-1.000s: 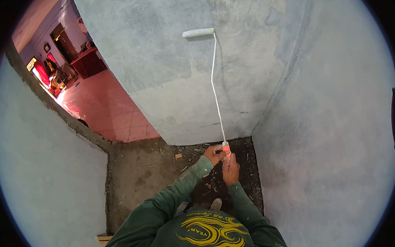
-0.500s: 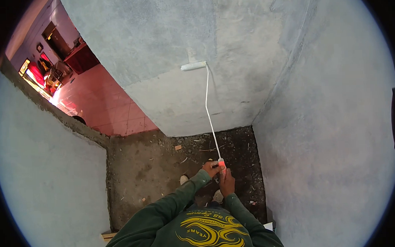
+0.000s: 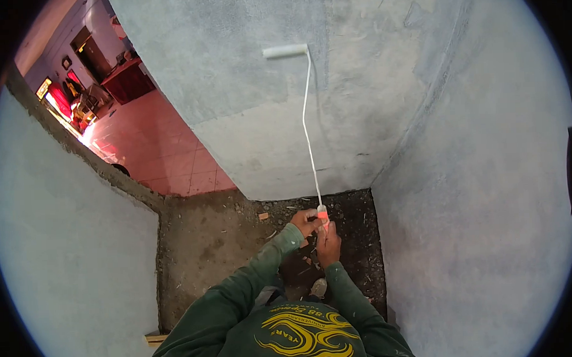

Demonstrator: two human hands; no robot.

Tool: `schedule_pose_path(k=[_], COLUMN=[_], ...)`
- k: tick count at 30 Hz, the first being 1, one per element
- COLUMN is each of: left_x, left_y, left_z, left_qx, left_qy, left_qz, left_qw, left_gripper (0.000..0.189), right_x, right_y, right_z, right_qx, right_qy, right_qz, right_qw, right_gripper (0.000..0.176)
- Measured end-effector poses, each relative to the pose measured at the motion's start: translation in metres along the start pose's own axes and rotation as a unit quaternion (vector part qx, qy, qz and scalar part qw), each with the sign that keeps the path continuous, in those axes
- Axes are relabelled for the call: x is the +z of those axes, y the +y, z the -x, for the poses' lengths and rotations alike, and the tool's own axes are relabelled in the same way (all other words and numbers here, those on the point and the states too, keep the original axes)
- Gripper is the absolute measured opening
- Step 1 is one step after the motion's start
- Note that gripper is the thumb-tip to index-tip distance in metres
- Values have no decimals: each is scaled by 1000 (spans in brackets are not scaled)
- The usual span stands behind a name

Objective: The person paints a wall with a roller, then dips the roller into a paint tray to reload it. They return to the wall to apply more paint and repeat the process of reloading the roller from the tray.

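A paint roller [image 3: 286, 51] with a long white rod has its pale sleeve against the grey plastered wall [image 3: 266, 148] ahead of me. Its orange and white handle sits low in front of my body. My left hand [image 3: 306, 222] closes around the upper part of that handle. Just below and to the right, my right hand [image 3: 329, 247] wraps the handle's lower end. Around the roller the wall is a darker blue-grey, while a paler patch lies beneath it and to the right.
Side walls rise close on my left [image 3: 67, 236] and right [image 3: 464, 222]. The dirt floor [image 3: 200, 257] holds rubble and a brick fragment [image 3: 263, 216]. At upper left, an opening shows a pink tiled floor [image 3: 152, 133] and a red desk [image 3: 127, 81].
The roller has moved up the wall, its sleeve now inside the darker area. Both hands have risen slightly with the handle, and the view has shifted a little.
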State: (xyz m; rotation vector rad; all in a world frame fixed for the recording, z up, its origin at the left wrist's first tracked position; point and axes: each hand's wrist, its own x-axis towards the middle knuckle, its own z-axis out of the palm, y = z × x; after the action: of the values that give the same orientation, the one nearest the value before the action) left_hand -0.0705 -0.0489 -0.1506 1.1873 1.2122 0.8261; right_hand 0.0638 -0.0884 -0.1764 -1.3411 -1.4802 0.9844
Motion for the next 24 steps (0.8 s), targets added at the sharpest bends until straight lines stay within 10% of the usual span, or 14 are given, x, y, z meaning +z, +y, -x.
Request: schedule_pose_path(k=[5, 24], left_x=[-3, 7], left_y=[-6, -104], left_z=[-1, 36], left_qx=[106, 8], left_qy=[24, 10], left_qz=[-7, -17], left_qw=[994, 1000], left_gripper=[24, 29], right_x=[0, 28], right_y=[-19, 66], right_z=[-4, 69], right_qx=[-66, 33], right_qy=[25, -12], right_qz=[-30, 69], right_qw=[997, 997], right_gripper=[25, 28])
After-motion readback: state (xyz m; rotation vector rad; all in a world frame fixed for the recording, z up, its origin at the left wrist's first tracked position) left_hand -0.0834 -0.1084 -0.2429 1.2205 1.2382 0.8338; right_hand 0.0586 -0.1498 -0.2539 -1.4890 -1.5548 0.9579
